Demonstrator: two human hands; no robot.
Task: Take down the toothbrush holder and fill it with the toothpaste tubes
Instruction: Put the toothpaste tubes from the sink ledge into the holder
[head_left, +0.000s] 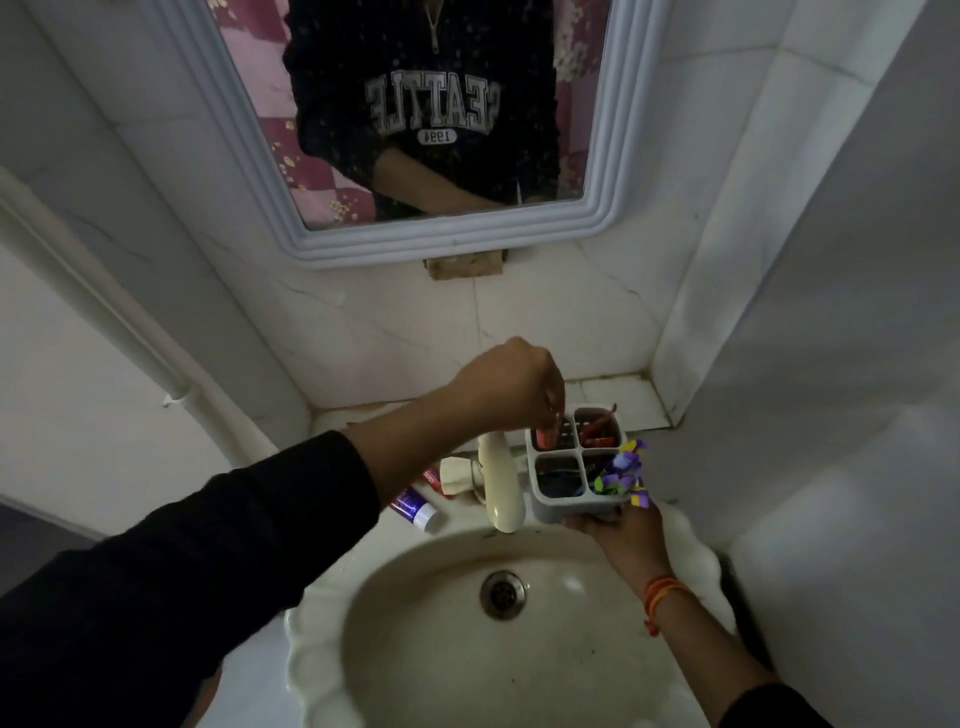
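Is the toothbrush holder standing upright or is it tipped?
Upright: the toothbrush holder rests on the right hand, all four compartments opening upward.

Grey four-compartment plastic holder (571, 499) sitting on right hand (626, 530), over right back rim of cream ceramic sink (332, 670). Left hand (511, 387) hovering above holder's rear-left compartment. Cream plastic tap (501, 486) standing just left of holder. Purple-and-white toothpaste tube (415, 506) lying left of tap.

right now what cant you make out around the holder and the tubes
- Head view: left hand fingers, curled under the knuckles; grip on the red item unclear.
- Holder front compartments: dim, partly behind purple flowers.
- Tubes on the sink: overlapped by the tap and left forearm.
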